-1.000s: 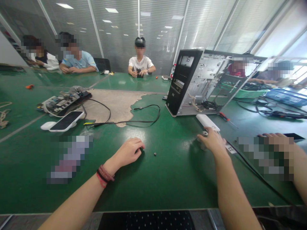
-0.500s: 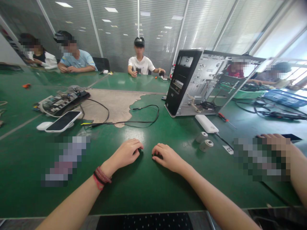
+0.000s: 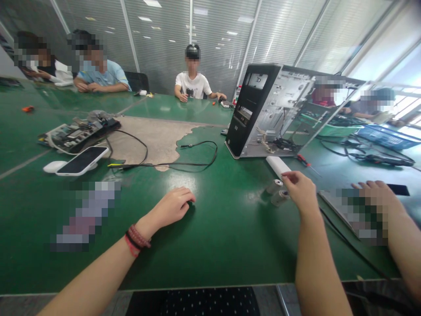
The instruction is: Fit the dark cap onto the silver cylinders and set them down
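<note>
My left hand (image 3: 169,205) rests on the green table (image 3: 210,254), fingers curled and the thumb tucked in. Nothing shows between its fingers; the palm side is hidden. My right hand (image 3: 301,191) is bent over the near end of a white box-shaped device (image 3: 278,166), like a power bank. Its fingertips are drawn together there; what they hold, if anything, is hidden. Just below the fingertips stand two small silver cylinders, one farther off (image 3: 274,186) and one nearer (image 3: 279,198), the nearer partly covered by the hand.
An opened computer case (image 3: 255,112) stands beyond the cylinders, with a screwdriver (image 3: 304,160) beside it. Left are a phone (image 3: 82,161), a circuit assembly (image 3: 82,134) and a black cable (image 3: 197,164). Another person's hand (image 3: 378,195) lies at right. Several people sit around.
My right hand has moved from the middle of the table rightward and forward to the white device and cylinders. My left hand has stayed on the table. The view has shifted slightly.
</note>
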The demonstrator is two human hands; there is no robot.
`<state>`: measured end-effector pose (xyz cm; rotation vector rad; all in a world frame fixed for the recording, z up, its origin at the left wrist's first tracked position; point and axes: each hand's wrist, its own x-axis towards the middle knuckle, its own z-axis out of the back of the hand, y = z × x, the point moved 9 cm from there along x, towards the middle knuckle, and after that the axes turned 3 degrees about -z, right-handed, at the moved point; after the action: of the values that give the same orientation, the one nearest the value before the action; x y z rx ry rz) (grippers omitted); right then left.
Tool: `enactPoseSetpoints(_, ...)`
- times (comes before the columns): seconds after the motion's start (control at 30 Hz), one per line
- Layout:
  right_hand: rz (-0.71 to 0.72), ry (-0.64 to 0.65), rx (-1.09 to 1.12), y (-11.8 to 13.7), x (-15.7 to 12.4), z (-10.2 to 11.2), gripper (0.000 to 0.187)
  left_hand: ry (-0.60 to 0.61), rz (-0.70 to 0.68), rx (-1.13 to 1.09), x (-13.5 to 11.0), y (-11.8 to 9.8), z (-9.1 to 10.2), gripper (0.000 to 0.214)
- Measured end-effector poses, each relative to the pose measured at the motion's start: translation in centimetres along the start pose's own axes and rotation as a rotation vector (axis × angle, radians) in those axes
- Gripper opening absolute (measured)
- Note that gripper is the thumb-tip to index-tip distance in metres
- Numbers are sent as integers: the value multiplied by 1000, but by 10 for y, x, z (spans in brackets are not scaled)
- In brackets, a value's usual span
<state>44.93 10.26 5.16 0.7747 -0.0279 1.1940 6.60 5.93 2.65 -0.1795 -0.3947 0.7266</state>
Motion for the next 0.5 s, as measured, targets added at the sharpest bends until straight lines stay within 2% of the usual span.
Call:
enactPoseSetpoints(0.07,-50,52,-37,-17,2,-8,25,-1,1,4,0,0,0,25)
enactPoseSetpoints(0.13,-70,98,-50,-23,2,-16,25,5,5,2,0,0,-1,25)
enactPoseSetpoints(0.5,-64,168,-92,-27,4,-29,22,5,0,-2,0,0,-1,23)
